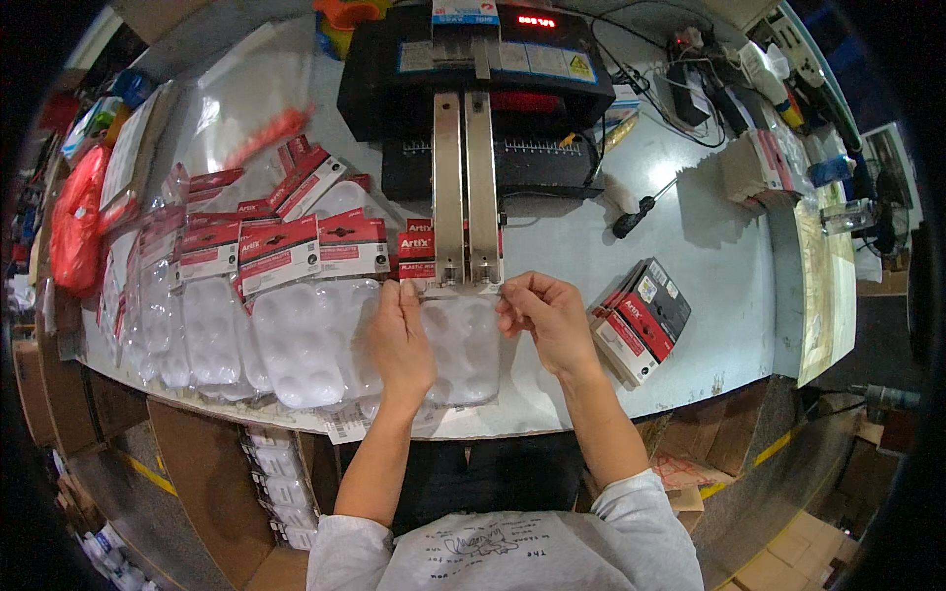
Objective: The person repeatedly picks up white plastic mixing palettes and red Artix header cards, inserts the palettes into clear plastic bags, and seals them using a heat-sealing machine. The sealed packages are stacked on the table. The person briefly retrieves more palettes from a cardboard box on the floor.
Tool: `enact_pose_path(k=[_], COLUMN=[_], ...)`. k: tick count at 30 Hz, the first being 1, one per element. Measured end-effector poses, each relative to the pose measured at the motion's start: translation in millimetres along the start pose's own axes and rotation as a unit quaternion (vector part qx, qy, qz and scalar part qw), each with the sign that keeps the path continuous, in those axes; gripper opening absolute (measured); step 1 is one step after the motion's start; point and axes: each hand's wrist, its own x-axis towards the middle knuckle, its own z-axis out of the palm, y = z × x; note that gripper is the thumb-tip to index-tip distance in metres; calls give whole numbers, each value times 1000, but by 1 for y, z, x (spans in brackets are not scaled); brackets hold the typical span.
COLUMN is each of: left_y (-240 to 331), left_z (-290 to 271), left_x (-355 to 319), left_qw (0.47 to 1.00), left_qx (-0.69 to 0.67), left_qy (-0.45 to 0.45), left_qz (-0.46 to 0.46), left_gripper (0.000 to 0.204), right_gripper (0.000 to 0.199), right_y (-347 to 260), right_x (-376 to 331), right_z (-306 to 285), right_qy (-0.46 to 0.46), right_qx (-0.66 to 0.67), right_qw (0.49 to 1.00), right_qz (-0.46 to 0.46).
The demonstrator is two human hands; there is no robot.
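Note:
A clear bag with a white plastic paint palette lies at the table's front edge, with its red header card under two long metal arms of a black machine. My left hand is closed on the bag's left side, thumb and fingers just below the card. At the bag's upper right corner, my right hand is curled in a pinch; its fingertips partly hide what they grip. Several bagged palettes with red and white cards lie heaped beside my left hand.
A stack of folded header cards lies right of my right hand. Beyond it are a black-handled screwdriver, cables and another card stack. Clear plastic bags lie at the back left, near a red bag.

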Motion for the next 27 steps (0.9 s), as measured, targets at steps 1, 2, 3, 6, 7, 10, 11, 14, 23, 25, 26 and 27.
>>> enact_pose_path(k=[1,2,3,6,7,10,11,14,23,25,26,27], left_y=[-1,-1,-2,-5,-6,-9,-10,-14,-44,-45,-44,-42], left_z=[0,-1,-3,-15,-23,-58,-72,-119,-150,-145,-145,-145], left_x=[-2,-5,-10,-39,-49,-66,-63,-37,30,31,30,30], left_qw=[1000,998,998,991,992,990,991,998,968,974,977,974], left_qx=[-16,-32,-54,-116,-110,-105,-108,-37,227,214,197,214], left_qy=[-12,-31,-19,-65,-56,-88,-74,23,19,-10,-17,-24], left_qz=[-14,-44,-35,20,8,-32,-22,40,102,78,74,63], left_gripper=[27,25,23,37,44,60,61,63,101,102,102,103], right_gripper=[15,15,15,16,16,21,23,34,56,59,60,61], right_y=[0,0,0,2,4,12,17,31,67,75,76,77], right_x=[0,-1,-2,-9,-12,-21,-22,-19,-1,-3,-2,-1], right_z=[0,0,1,5,7,12,14,12,47,71,82,91], right_qy=[2,-7,0,-18,-28,-91,-94,30,49,65,104,128], right_qx=[-2,4,-18,-46,-48,-103,-118,-263,-316,-216,-269,-310], right_qw=[1000,1000,1000,999,998,990,989,954,946,971,952,932], right_qz=[4,-12,11,16,16,13,-6,-140,-48,-74,-102,-135])
